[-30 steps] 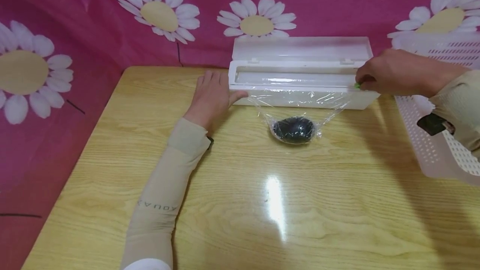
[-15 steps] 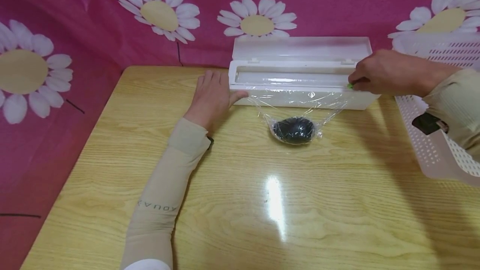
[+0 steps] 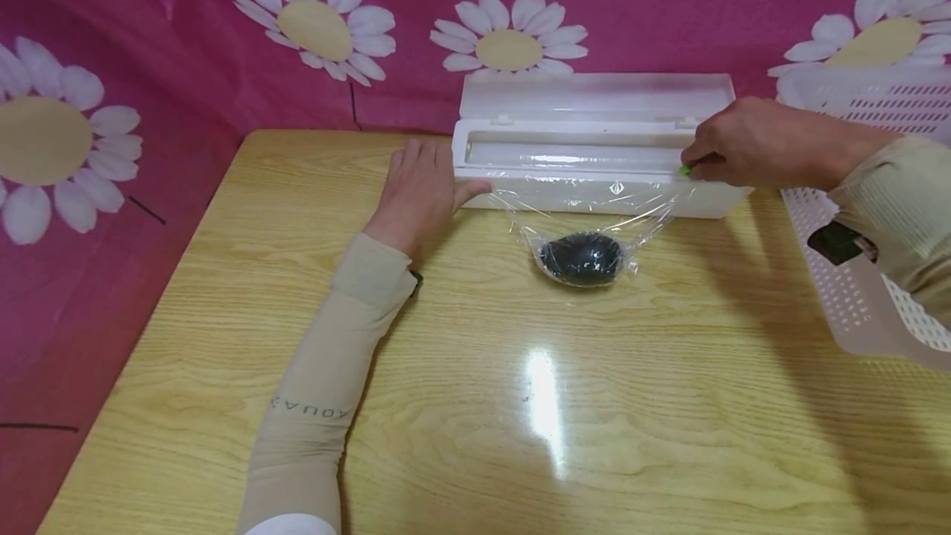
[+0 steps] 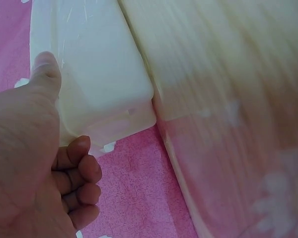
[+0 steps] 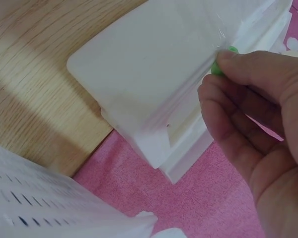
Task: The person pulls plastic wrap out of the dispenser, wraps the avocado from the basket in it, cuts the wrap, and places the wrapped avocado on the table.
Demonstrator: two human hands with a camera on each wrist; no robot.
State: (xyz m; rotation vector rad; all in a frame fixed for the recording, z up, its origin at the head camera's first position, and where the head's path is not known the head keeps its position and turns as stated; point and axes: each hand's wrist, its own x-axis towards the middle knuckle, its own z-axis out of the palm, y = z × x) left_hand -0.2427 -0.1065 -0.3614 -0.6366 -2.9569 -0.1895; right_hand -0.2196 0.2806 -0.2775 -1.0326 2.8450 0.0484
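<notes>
Cling-film dispenser (image 3: 716, 201), white, lid raised

Location: upper centre-right of frame, on wood-grain worktop (image 3: 446, 403). Left hand (image 3: 419, 188): grip clamped round dispenser's left end, thumb on front. Right hand (image 3: 768, 143): grip pinched together on small green slider (image 3: 685, 171), right part of front edge. Clear film (image 3: 617, 220): runs down to dark rounded item (image 3: 583, 258), film-covered, centre. Perforated basket (image 3: 854, 304): right edge.

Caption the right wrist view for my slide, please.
A right hand pinches a small green piece at the edge of a white box, a perforated basket at lower left.
</notes>
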